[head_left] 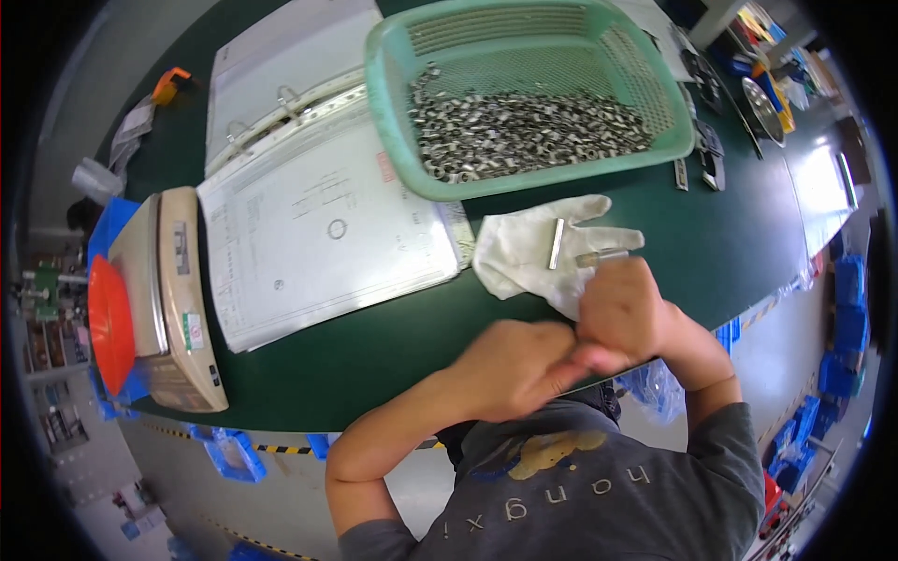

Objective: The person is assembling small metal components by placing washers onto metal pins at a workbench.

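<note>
The right hand (pixel 622 304) is curled closed and meets the left hand (pixel 514 369), fingers bent and thumb out, at the table (pixel 309 379) edge in the lower centre; blur hides whether either grips anything. A short tube (pixel 603 256) shows at the right fist's top, over a white glove (pixel 514 248) bearing a slim metal rod (pixel 557 243). Good handling here probably means steady wrists, and hands kept over the glove to catch drops.
</note>
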`<act>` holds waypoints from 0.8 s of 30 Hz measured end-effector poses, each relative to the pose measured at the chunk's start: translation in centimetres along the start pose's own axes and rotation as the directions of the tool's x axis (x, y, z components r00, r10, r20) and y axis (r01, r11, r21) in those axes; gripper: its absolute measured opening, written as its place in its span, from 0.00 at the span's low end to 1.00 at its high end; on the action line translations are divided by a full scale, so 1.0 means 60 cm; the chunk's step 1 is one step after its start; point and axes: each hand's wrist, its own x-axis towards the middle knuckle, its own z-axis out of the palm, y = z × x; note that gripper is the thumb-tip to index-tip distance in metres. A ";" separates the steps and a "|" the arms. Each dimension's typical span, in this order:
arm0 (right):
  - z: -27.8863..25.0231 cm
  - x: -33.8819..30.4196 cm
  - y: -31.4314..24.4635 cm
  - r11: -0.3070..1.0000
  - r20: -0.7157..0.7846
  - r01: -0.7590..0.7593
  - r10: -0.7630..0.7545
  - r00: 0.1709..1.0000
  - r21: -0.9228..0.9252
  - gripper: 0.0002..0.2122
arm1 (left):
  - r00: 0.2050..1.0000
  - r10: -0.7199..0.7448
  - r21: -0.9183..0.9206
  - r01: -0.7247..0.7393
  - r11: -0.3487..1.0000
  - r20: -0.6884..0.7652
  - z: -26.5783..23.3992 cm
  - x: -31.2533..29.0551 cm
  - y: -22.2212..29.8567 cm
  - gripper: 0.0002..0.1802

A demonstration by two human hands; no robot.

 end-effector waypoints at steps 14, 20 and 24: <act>0.010 0.000 0.010 0.944 0.023 -0.303 0.302 0.953 0.130 0.14 | 0.970 0.032 0.426 0.076 0.901 -0.240 -0.012 0.002 -0.004 0.11; 0.000 0.009 0.011 0.985 -0.044 -0.171 0.172 0.984 0.040 0.10 | 0.958 0.001 0.409 0.122 0.904 -0.286 -0.014 0.004 0.000 0.11; -0.007 0.011 0.009 0.976 -0.069 -0.189 0.197 0.978 0.110 0.08 | 0.958 -0.001 0.425 0.129 0.896 -0.288 -0.014 0.004 0.004 0.10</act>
